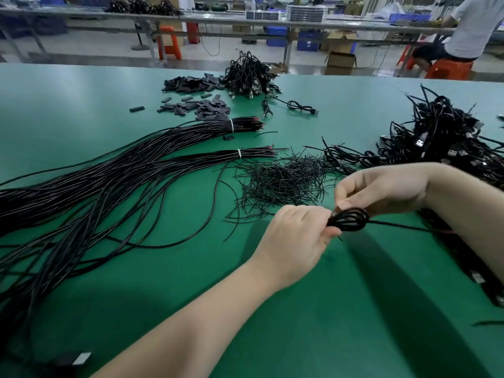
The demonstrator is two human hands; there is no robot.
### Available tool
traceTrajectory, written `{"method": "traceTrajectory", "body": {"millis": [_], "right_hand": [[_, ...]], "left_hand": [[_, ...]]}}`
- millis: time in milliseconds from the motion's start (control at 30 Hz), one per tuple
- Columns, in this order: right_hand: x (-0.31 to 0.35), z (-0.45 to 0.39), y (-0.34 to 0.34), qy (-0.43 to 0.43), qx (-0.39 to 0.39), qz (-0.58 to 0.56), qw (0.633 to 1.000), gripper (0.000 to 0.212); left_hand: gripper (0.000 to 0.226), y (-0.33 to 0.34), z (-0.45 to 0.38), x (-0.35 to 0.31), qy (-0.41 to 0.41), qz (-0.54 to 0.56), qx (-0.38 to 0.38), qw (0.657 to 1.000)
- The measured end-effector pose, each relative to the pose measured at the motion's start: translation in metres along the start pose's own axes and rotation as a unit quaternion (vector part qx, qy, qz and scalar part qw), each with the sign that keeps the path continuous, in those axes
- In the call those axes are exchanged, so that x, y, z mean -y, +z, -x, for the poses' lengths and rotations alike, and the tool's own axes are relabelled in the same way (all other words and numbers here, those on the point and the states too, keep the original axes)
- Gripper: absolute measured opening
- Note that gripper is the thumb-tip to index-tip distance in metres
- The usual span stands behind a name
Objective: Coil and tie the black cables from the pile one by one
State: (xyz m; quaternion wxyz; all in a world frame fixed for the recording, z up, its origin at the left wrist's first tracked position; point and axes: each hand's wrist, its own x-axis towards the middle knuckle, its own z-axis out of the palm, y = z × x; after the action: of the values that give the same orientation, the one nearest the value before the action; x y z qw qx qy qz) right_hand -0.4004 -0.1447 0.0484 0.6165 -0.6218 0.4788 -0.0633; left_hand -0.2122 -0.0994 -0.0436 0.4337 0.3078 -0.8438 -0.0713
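Note:
A small coil of black cable (350,220) hangs just above the green table (341,309), near its middle. My left hand (297,238) grips the coil's left end with curled fingers. My right hand (381,189) pinches the coil's top from above. The cable's loose tail (409,227) runs right under my right forearm. A long bundle of black cables (109,181) fans across the left of the table, tied in two places with white ties. A heap of thin black twist ties (283,181) lies just beyond my hands.
A pile of coiled cables with USB plugs (447,143) sits at the right. Another coiled pile (249,75) and flat black pieces (196,96) lie at the far side. A seated person (469,25) works beyond the table.

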Motion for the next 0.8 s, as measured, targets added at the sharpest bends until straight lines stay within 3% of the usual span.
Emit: {"method": "traceTrajectory", "body": {"millis": [67,133,233,300,433,567,800], "right_hand": [[-0.012,-0.010,0.014,-0.055,-0.039,-0.107,0.992,0.018],[-0.019,-0.023,0.040,-0.137,-0.155,-0.147,0.967,0.010],[-0.019,-0.043,0.080,-0.229,-0.355,-0.107,0.900,0.011],[-0.015,-0.050,0.096,-0.249,-0.414,-0.107,0.869,0.013],[-0.013,-0.053,0.100,-0.227,-0.416,-0.139,0.870,0.017],[-0.017,-0.055,0.101,-0.240,-0.415,-0.119,0.870,0.007],[-0.026,-0.057,0.094,-0.222,-0.440,-0.146,0.858,0.003]], "left_hand": [[0.029,0.001,0.000,-0.001,-0.112,0.124,-0.027,0.986],[0.026,0.002,0.000,0.003,-0.220,0.180,-0.087,0.955],[0.017,0.005,-0.001,0.010,-0.316,0.172,-0.157,0.920],[0.024,0.007,0.000,0.014,-0.338,0.166,-0.169,0.911],[0.033,0.004,0.000,0.019,-0.347,0.169,-0.176,0.906],[0.013,0.003,-0.003,0.021,-0.352,0.197,-0.156,0.902],[0.022,0.003,-0.007,0.022,-0.335,0.310,-0.138,0.879]]}}
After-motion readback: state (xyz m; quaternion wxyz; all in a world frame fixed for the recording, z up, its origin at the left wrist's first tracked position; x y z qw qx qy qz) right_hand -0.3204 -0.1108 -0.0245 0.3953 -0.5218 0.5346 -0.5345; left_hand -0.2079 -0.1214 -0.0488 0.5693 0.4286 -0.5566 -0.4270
